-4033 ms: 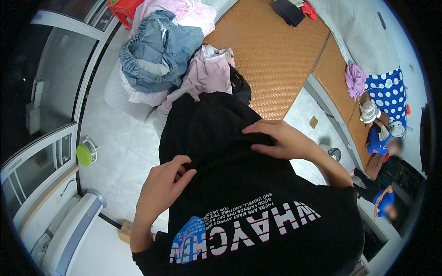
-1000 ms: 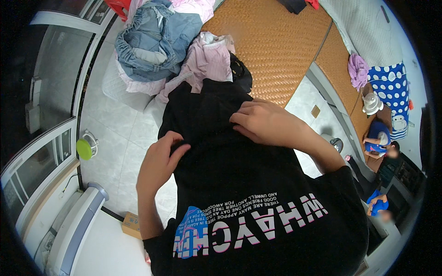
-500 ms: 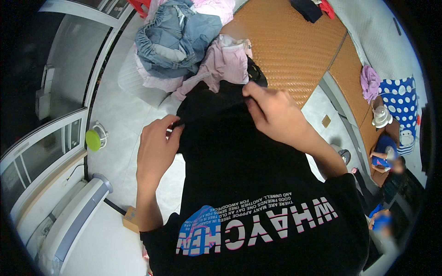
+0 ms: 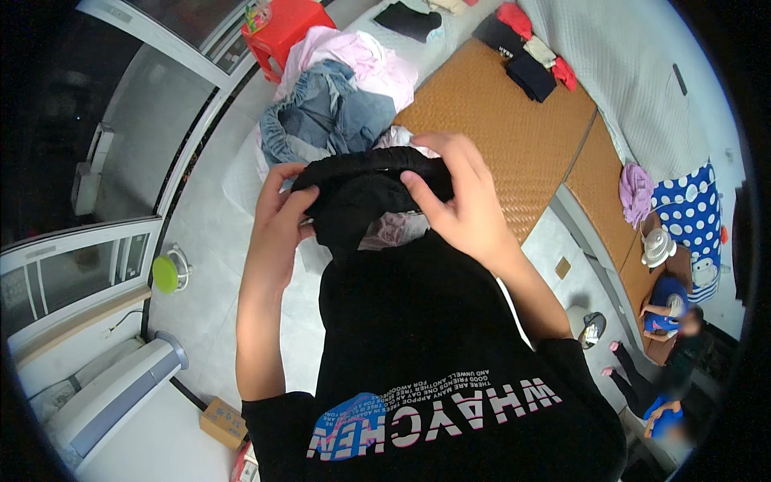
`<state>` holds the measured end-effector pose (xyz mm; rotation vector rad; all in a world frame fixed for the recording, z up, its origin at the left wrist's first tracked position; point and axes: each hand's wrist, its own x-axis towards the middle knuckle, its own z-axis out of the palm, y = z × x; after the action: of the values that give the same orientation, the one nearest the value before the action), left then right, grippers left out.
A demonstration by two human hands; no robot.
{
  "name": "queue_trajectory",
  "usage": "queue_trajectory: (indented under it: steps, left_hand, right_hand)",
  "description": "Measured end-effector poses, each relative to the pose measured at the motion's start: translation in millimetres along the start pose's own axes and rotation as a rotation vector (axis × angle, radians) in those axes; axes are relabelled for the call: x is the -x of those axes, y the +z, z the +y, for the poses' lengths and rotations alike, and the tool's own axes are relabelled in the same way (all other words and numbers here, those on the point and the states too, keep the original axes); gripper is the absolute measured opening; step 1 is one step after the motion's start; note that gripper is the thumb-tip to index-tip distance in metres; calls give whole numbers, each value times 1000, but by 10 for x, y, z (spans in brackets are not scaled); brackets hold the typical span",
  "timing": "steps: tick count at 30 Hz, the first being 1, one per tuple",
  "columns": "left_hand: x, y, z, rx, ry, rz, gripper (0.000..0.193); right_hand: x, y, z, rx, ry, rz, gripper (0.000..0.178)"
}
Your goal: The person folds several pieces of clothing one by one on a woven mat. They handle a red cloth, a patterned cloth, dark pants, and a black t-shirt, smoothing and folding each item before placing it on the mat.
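A black garment [image 4: 353, 193] with a gathered, elastic-looking waistband is held up in front of my black T-shirt. My left hand [image 4: 271, 225] pinches its left end, thumb on the near side. At the other end my right hand [image 4: 462, 201] grips the band, its thumb pressed on the near side and its fingers behind. The waistband runs stretched between both hands, while the lower cloth hangs bunched. Just beyond it lies a pile with blue denim pants [image 4: 341, 108] and pale pink clothing [image 4: 353, 52]. Some pink cloth shows beneath the black garment.
A woven brown mat [image 4: 466, 96] covers the surface ahead, with folded dark clothes [image 4: 530, 76] at its far end. Beyond the pile stands a red stool [image 4: 293, 24]. Two people sit at the far right, near a white fan [image 4: 658, 247]. A cardboard box [image 4: 223, 423] rests lower left.
The black garment has turned so its gathered waistband now faces up, spread between my hands. My right hand has shifted its grip along it. The view has tilted, showing more of the far side.
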<state>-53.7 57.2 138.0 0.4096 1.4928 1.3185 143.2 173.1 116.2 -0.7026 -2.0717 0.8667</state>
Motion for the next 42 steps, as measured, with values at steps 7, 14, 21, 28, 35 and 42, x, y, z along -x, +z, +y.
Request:
queue_trajectory:
  steps: [7, 14, 21, 28, 35, 42]
  left_hand:
    - [-86, 248, 26, -199, 318, -31, 23]
    - [-59, 249, 135, -285, 269, 78, 16]
    - [-42, 225, 174, -314, 315, 108, 15]
    - [-28, 127, 187, -438, 305, 76, 14]
    - [57, 95, 152, -535, 346, 84, 15]
    - [387, 202, 60, -896, 502, 228, 19]
  right_hand:
    - [-128, 39, -245, 136, -282, -202, 44]
    - [134, 131, -45, 243, -492, -266, 26]
    - [279, 184, -10, 39, -364, -179, 22]
    - [256, 162, -159, -568, 252, -268, 27]
    - [300, 165, -25, 112, -556, 44, 16]
    - [396, 182, -15, -61, -706, 1, 18]
